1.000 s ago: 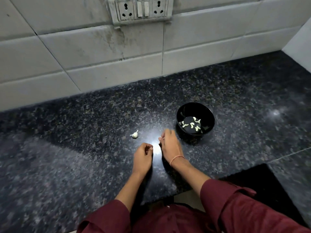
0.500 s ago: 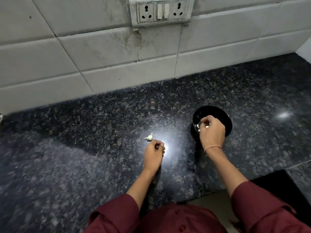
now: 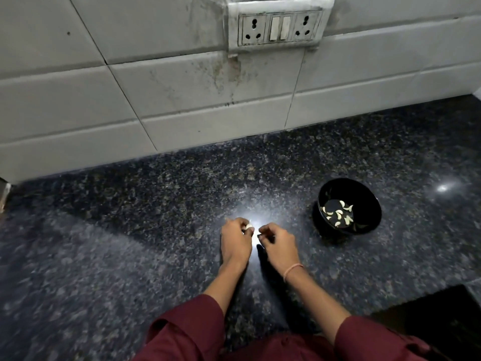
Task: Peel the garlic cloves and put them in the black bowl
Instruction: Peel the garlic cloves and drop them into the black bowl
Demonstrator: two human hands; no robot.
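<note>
Left hand (image 3: 235, 243) has its grip pinched on a garlic clove (image 3: 249, 226), low over the tabletop (image 3: 130, 256). Right hand (image 3: 281, 247) sits just beside it, fingers curled; whether its grip holds anything cannot be told. To their right stands the bowl (image 3: 371, 204) with peeled cloves (image 3: 338, 213) inside.

I could read no text, label, brand or number anywhere in the head view. The switch plate (image 3: 279, 27) on the tiled wall (image 3: 104, 100) showed only its sockets and rocker switches, with no marking I could make out. The black bowl (image 3: 369, 201) bore no legible print either.
</note>
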